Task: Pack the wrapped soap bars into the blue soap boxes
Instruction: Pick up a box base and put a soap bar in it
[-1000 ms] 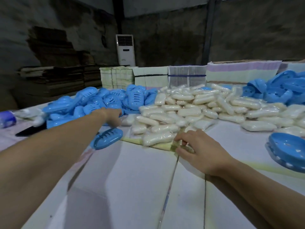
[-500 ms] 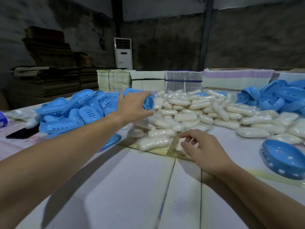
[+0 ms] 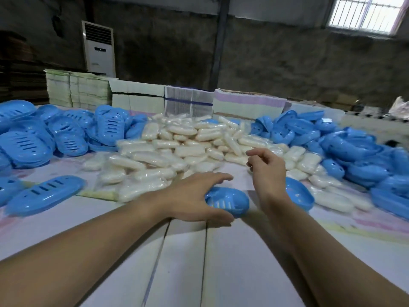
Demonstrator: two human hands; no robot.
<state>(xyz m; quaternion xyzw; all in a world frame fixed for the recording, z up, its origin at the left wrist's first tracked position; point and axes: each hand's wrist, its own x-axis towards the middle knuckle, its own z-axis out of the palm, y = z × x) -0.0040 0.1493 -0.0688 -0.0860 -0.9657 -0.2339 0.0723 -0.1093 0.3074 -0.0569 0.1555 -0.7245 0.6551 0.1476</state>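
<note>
- Blue plastic slotted soap box half [image 3: 230,201] lies on the white surface [image 3: 181,262] near its middle, under the left hand [image 3: 194,196], whose thumb and spread fingers curl round its near end.
- Right hand [image 3: 267,171] hovers just beyond it, fingers loosely bent and holding nothing, above a second blue plastic oval tray [image 3: 298,193].
- Heap of cream soap bars in clear wrap [image 3: 177,149] covers the surface toward its far edge, with piles of blue box halves [image 3: 44,138] toward both far corners.
- Judging by looks, the shell is light, stiff and smooth, so it may skate; hold it by the long rims.
- Wrapped bars look firm but slippery; pinch across the narrow sides.
</note>
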